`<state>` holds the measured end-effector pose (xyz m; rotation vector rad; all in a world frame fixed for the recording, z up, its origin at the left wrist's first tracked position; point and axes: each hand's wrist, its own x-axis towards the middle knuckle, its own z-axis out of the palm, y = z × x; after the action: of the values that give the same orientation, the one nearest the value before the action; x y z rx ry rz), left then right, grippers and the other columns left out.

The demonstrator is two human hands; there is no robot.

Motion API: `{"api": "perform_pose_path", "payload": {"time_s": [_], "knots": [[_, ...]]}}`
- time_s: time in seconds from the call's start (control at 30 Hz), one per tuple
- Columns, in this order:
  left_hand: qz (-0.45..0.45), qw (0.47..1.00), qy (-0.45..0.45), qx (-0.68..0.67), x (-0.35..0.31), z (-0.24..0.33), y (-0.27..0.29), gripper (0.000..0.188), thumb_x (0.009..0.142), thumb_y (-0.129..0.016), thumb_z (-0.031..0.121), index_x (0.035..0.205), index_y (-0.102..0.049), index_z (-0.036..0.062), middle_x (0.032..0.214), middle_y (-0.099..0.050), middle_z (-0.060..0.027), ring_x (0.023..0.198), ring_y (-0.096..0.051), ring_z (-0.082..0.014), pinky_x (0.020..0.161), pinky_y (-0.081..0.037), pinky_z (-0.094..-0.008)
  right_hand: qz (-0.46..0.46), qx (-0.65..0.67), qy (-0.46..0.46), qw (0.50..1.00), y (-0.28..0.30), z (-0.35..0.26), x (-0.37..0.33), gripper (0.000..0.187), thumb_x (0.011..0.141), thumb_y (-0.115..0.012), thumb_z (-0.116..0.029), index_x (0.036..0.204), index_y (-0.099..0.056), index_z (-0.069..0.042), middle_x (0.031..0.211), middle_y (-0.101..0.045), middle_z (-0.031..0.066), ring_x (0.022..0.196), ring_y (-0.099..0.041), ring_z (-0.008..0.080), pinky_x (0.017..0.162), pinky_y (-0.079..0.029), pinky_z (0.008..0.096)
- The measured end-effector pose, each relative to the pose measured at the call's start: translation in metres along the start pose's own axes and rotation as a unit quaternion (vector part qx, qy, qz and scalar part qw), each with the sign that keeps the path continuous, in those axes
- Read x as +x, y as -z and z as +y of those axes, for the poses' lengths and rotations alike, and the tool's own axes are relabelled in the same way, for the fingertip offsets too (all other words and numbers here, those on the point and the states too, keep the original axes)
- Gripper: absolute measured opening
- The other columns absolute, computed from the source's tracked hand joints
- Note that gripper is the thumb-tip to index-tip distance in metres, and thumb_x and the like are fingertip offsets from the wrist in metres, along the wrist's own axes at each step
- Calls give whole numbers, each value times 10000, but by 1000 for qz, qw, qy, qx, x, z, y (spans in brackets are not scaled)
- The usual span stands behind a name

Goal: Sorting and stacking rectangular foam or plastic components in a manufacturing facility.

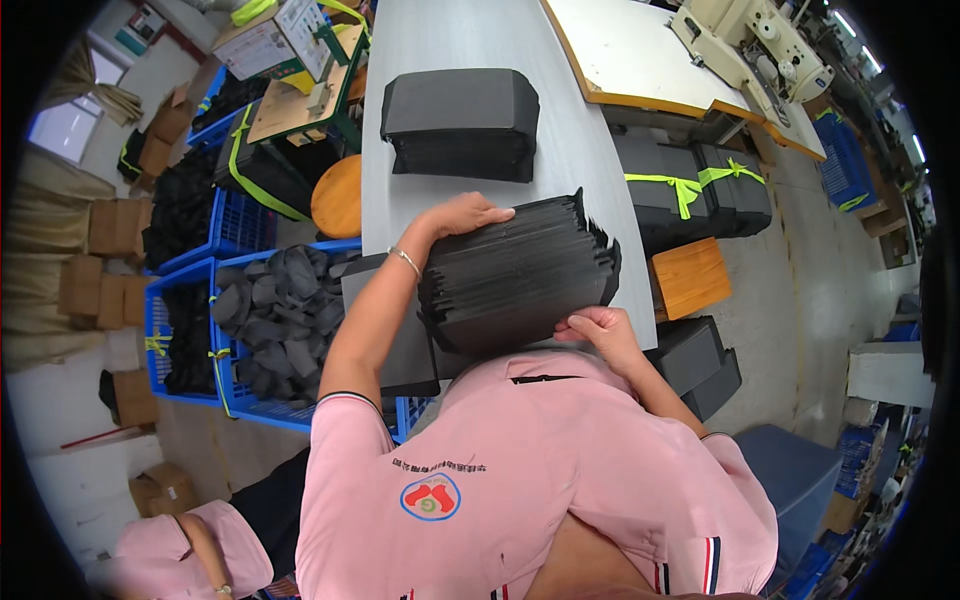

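Note:
A thick stack of black sheets [520, 265] lies on its side at the near end of the grey table, close against my body. Its uneven sheet edges face up and fan out toward the right. My left hand [465, 213] grips the stack's far left side, fingers bent over the edge. At the near right corner, my right hand [600, 328] pinches the edge of the stack between thumb and fingers. Farther back on the table sits a second neat stack of black pieces [460, 115]. A dark flat panel [395, 340] lies beneath my left forearm.
Blue crates [225, 235] with dark cut pieces stand left of the table [440, 40], near a round wooden stool [338, 195]. To the right are black bundles [670, 200] tied with yellow-green strips, a wooden stool [690, 278] and a sewing machine [755, 45]. Another person [195, 550] is at lower left.

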<state>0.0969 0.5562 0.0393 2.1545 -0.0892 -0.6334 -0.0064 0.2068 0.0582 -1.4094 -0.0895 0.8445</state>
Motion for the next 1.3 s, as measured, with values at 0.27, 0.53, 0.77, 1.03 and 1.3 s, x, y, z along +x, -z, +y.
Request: {"api": "perform_pose_path", "payload": {"time_s": [0.27,0.53,0.77,1.03,1.3], "knots": [[-188,975,42,-115,62,-13,-7,652,977,-589,620,1261,-719,48,1081,-747,-68,932,-665,-190,886,-517,-333,40,-194,158,967,-32,-55,20,202,907,-746,-52,1099,-700,-10,874,-732,84,724,-733,129,648,-548,242],[73,975,85,-194,55,-66,47,446,1006,-612,474,1172,-704,71,1011,-682,7,858,-575,-98,755,-474,-276,52,-562,405,719,-31,-30,75,606,848,-788,-278,1402,-579,-150,1451,-520,81,1302,-504,246,1145,-252,589],[323,908,-6,-266,-65,-52,13,390,1018,-634,323,1265,-688,26,1071,-699,-33,955,-588,-103,848,-473,-271,57,-805,411,423,-2,-17,75,853,832,-685,-69,1584,-344,-283,1641,-314,51,1486,-321,220,1155,-259,593],[534,781,40,-323,-99,-46,-89,524,1009,-665,282,1432,-527,5,1362,-567,-153,1210,-554,-203,1001,-460,-321,169,-773,463,399,-42,-19,151,600,919,-603,-194,1500,-482,-290,1561,-453,48,1387,-425,184,1014,-343,479],[636,702,38,-318,-60,-35,-57,610,1083,-514,347,1517,-370,-57,1475,-471,-207,1337,-469,-266,1134,-352,-363,196,-718,510,430,-70,-24,197,542,931,-658,-297,1456,-533,-250,1526,-487,52,1383,-435,206,1018,-349,473]]}}
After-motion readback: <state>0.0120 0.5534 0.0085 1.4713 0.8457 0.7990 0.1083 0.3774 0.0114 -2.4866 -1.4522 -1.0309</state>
